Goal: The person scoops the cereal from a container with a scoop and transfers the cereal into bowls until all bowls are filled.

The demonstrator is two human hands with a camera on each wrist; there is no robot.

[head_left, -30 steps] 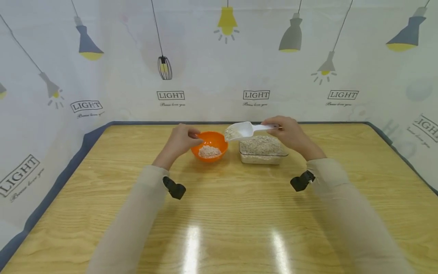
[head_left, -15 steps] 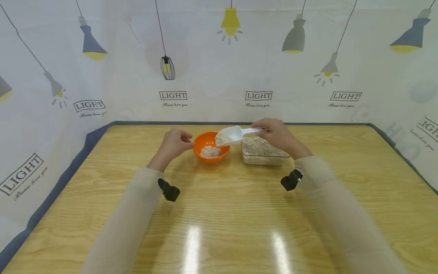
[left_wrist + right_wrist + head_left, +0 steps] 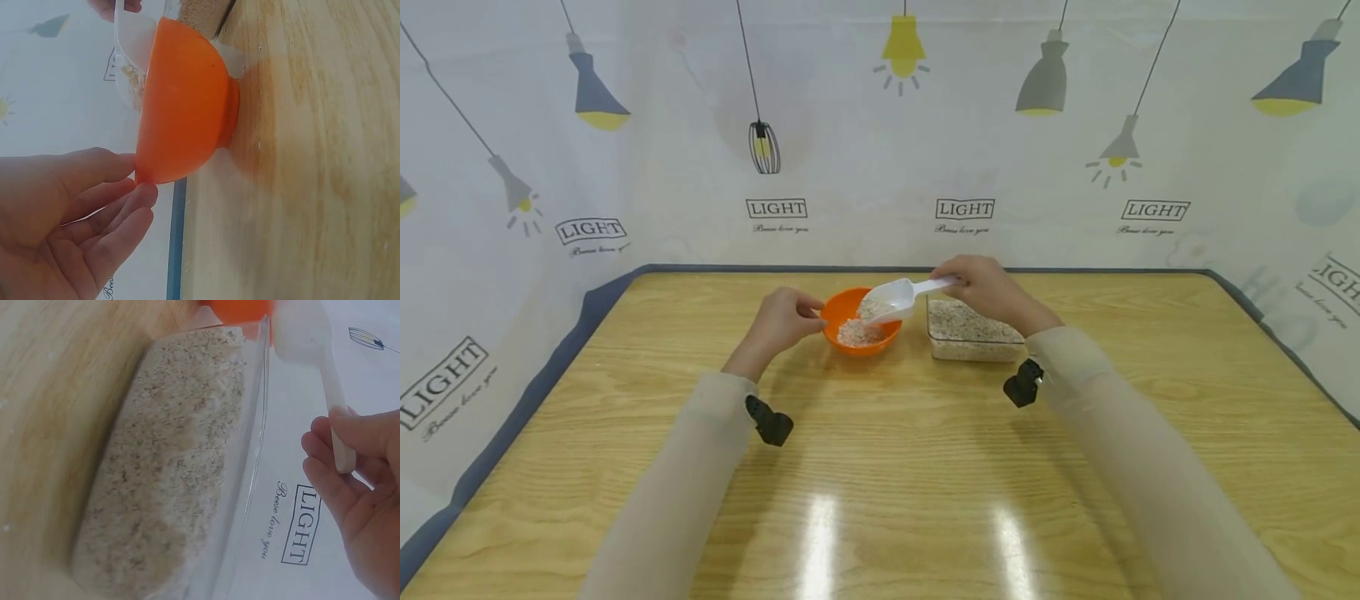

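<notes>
My left hand (image 3: 777,327) pinches the left rim of an orange bowl (image 3: 187,103) between thumb and fingers. The bowl stands on the table, with a small heap of oat flakes (image 3: 854,334) inside. My right hand (image 3: 983,287) grips the handle of a white scoop (image 3: 904,293). Tilted down to the left, the scoop has its mouth over the bowl, and flakes lie near its front lip. In the right wrist view, thumb and fingers hold the end of the scoop's handle (image 3: 334,394).
Right of the bowl stands a clear rectangular container (image 3: 976,350) filled with oat flakes, beneath my right hand. Both rest near the far edge of the wooden table (image 3: 910,483). A printed backdrop (image 3: 850,125) rises behind. A few crumbs lie on the tabletop.
The right hand has brought the scoop left and slightly down from beside the bowl to over it, tipping it further. The left hand has shifted a little left, at the bowl's rim.
</notes>
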